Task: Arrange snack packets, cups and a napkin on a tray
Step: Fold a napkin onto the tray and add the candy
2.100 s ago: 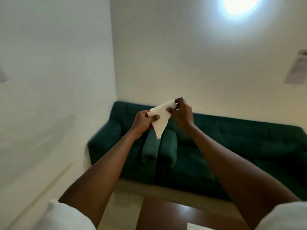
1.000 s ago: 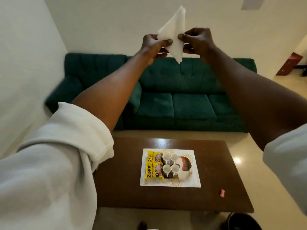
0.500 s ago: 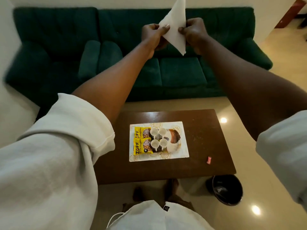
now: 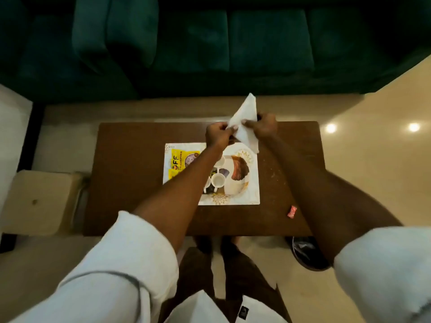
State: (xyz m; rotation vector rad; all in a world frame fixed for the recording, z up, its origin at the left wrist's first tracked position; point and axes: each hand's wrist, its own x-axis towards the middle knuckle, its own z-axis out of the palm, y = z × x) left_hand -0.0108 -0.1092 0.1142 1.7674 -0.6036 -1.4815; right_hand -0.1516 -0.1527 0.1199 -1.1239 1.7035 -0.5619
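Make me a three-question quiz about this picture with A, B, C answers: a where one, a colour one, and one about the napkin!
1. Where is the small red wrapper? A on the floor; B on the table, off the tray; C in a cup.
2. What colour is the sofa? A green; B red; C grey.
3. What about the napkin? A flat on the tray; B pinched up in the air; C crumpled on the floor.
Answers: B, it lies on bare wood; A, dark green cushions; B, left hand and right hand pinch it.
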